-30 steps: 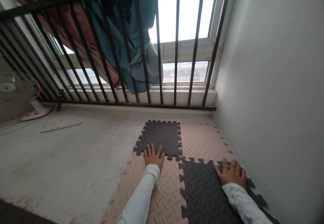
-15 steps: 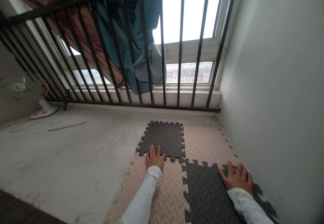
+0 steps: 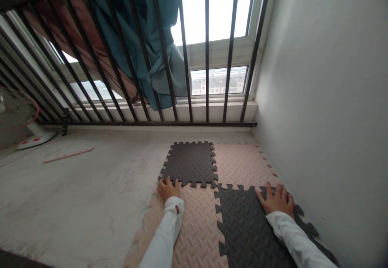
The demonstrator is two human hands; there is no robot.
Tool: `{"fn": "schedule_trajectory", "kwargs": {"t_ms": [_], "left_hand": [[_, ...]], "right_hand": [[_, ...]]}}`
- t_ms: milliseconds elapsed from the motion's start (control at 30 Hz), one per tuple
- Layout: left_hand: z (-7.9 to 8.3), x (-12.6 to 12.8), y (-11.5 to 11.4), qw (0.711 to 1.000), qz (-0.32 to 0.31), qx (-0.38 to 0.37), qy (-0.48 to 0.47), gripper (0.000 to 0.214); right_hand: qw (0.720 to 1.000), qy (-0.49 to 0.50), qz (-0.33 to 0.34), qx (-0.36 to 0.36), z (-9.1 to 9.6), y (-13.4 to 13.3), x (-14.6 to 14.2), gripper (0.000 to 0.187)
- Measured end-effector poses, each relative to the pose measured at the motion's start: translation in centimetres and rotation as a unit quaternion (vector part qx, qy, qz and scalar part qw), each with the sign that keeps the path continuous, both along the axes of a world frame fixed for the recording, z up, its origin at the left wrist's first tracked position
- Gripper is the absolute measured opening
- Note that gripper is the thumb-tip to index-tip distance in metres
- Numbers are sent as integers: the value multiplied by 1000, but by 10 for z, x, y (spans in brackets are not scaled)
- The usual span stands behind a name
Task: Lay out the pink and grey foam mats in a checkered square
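Concrete floor (image 3: 75, 195), both hands flat on interlocked foam mats (image 3: 242, 227).

Bare concrete floor (image 3: 75, 195), dusty. Black bar railing (image 3: 188, 58) in front of the window (image 3: 218, 13); teal curtain (image 3: 157, 58) bunched behind the bars. White fan (image 3: 18, 118) at far left, thin wooden strip (image 3: 68, 155) near it. White wall (image 3: 327, 98) on the right.

Far dark mat (image 3: 189, 163): lying flat on the floor, toothed edges locking into the pink tiles beside it.
Near pink mat (image 3: 194, 227): lying flat, its far left seam (by the dark tile's corner) sitting under fingers.
Near dark mat (image 3: 245, 227): lying flat beside the wall, diamond-textured.
Far pink mat (image 3: 242, 165): lying flat in the corner.
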State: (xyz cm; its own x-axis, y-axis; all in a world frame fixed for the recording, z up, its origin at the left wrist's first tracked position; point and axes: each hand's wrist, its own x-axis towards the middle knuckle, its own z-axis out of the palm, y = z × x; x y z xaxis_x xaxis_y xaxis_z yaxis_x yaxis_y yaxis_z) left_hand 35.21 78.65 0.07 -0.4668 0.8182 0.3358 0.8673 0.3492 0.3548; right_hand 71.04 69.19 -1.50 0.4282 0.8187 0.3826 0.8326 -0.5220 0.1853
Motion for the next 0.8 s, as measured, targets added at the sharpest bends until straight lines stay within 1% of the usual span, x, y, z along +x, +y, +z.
{"fn": "schedule_trajectory", "kwargs": {"t_ms": [100, 167, 267, 333, 400, 500, 567, 633, 733, 767, 800], "left_hand": [[0, 0, 1, 1000, -3, -11, -4, 36], [0, 0, 3, 1000, -16, -26, -8, 34], [-1, -2, 2, 998, -35, -57, -8, 32], [0, -4, 0, 995, -49, -83, 9, 33], [3, -5, -2, 990, -63, -120, 36, 35], [16, 1, 1, 979, -68, -176, 71, 37], [26, 17, 10, 974, -103, -183, 82, 44], [32, 43, 24, 968, -168, -171, 79, 51], [32, 87, 50, 952, -247, -170, 56, 53], [30, 98, 60, 948, -261, -176, 50, 52], [28, 105, 69, 947, -263, -180, 47, 51]], "right_hand": [[1000, -1, -6, 10, -2, 0, 0, 61], [1000, 6, 0, 11, -4, 1, 2, 61], [1000, 23, 5, 6, -7, 2, 6, 62], [1000, 27, 3, 6, -7, 1, 5, 63], [1000, 24, 2, 9, -3, 1, 1, 62], [1000, 9, -19, 14, 5, -1, -7, 59], [1000, 0, -27, 11, 8, -2, -10, 59], [1000, -8, -15, 6, 8, -2, -9, 61], [1000, -15, 5, 12, 1, -1, -1, 63], [1000, -13, 9, 16, -2, -1, 1, 63], [1000, -9, 13, 19, -5, 0, 4, 63]]}}
